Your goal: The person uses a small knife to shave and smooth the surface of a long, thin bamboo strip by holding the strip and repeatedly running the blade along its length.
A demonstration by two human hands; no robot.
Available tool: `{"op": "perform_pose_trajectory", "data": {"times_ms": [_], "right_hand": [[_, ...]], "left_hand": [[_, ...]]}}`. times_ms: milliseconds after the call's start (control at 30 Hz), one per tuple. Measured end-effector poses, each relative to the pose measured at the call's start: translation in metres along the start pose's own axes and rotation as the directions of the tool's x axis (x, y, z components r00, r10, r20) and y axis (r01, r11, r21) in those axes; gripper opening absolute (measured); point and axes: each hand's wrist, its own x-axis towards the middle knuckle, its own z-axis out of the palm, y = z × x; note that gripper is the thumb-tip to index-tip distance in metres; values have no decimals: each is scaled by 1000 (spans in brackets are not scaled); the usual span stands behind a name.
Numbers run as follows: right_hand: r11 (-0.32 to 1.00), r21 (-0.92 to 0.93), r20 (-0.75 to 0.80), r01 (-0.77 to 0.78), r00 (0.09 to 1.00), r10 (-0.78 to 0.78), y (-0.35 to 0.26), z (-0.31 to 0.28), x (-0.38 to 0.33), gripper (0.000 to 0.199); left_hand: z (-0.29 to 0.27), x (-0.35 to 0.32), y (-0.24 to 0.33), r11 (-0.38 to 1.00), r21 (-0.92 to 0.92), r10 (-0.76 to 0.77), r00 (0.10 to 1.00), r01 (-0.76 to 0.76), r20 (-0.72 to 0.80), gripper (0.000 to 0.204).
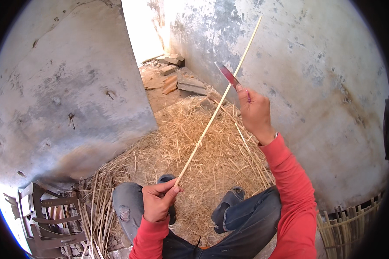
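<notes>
1. The strip is a long, thin, pale yellow length of bamboo, running straight from lower centre of the frame up to the upper right, where its tip crosses the wall.
2. The left hand at lower centre pinches the strip's near end, thumb and fingers closed on it.
3. The right hand right of centre is closed round the handle of a knife; the reddish blade points up-left and seems to meet the strip, though the contact is hard to make out.
4. A woven basket at lower right shows only its rim and upright slats; its contents are out of sight.
5. Shavings cover the floor at centre in a pale heap, around the person's knees and shoes.
6. Loose bricks lie at upper centre by a bright doorway.
7. A dark slatted frame stands at lower left, below a stained grey wall.
</notes>
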Motion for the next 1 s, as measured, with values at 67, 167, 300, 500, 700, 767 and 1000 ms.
{"op": "perform_pose_trajectory", "data": {"times_ms": [67,167,300,500,700,767,1000], "right_hand": [[999,38,-11,30,999,-30,-2,7,-8,44],[985,151,294,88,947,-130,-47,39,-78,42],[988,108,291,106,947,-134,-42,29,-70,42],[987,147,168,72,981,-97,-50,28,-69,41],[981,192,265,8,962,-60,-48,23,-61,41],[986,127,186,-105,979,80,-46,18,-50,42],[988,134,242,76,964,-107,-40,31,-73,37]], "left_hand": [[2,2,0,1000,-5,19,1000,-19,10,23],[-5,2,-4,998,-61,7,999,-11,-52,24],[-9,1,-5,996,-83,-15,1000,13,-15,24],[-2,3,-3,994,-101,-38,999,35,-22,24],[-1,0,-3,992,-104,-71,997,68,-19,25],[1,1,-3,991,-120,-69,997,66,-23,25],[1,1,-4,989,-114,-97,995,93,-25,24]]}}
